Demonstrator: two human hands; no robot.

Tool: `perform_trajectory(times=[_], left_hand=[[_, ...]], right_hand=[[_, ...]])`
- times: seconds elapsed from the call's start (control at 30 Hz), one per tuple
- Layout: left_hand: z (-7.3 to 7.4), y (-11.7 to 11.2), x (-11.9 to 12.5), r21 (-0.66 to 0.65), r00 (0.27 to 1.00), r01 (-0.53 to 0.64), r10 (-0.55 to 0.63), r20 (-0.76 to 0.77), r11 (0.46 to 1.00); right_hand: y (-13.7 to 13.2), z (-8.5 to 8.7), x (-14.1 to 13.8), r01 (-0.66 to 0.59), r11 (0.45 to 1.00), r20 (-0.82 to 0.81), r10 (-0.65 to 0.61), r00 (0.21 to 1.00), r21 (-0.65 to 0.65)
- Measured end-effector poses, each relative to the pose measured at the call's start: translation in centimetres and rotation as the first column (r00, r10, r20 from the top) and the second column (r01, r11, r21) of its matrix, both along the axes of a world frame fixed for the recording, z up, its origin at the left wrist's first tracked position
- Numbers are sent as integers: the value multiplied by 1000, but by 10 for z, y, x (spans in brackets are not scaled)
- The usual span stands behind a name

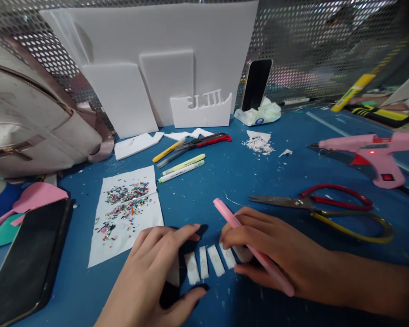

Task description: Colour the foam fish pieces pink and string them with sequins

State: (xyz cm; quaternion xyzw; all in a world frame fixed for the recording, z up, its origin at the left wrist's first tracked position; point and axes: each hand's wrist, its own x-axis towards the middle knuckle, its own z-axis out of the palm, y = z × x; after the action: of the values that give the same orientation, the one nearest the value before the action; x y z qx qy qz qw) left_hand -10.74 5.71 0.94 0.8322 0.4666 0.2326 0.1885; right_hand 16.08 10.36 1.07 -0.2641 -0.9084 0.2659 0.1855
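Observation:
My right hand (262,245) is closed around a pink pen (226,211) that lies slantwise across it. Its fingertips reach down to a small white strip (228,257) at the right of a row. Several such strips, among them one near the middle (215,260), lie side by side on the blue table, each with a small clear drop or bead on it. At the row's left end, my left hand (157,268) is open, with thumb and fingers spread around a strip (192,268). Parts of the outer strips are hidden by my hands.
Left stand a paper with coloured beads (124,209), a dark phone (27,259) and a bag (37,104). Scissors (306,203) and a pink glue gun (371,150) lie right. Markers (184,165), a cutter (194,145) and white foam boards (119,100) are farther back.

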Motion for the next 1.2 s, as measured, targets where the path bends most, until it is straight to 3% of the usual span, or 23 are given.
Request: perform_trajectory(times=[0.3,0.73,1.0,1.1,1.2], left_hand=[[-3,1,13,-47,1000,-9,10,29,999],[-4,2,14,-24,1000,-5,5,14,1000],[4,6,-8,152,994,103,-109,28,983],[9,-1,-25,283,980,197,-179,-89,939],[8,-10,-37,410,920,369,-266,-288,834]], right_hand=[[1,6,-1,-6,1000,-1,6,1000,2],[0,6,-1,15,1000,0,-15,1000,8],[-2,8,2,75,997,14,-76,997,35],[0,6,4,59,997,-5,-59,998,39],[1,6,4,41,998,-28,-40,999,55]])
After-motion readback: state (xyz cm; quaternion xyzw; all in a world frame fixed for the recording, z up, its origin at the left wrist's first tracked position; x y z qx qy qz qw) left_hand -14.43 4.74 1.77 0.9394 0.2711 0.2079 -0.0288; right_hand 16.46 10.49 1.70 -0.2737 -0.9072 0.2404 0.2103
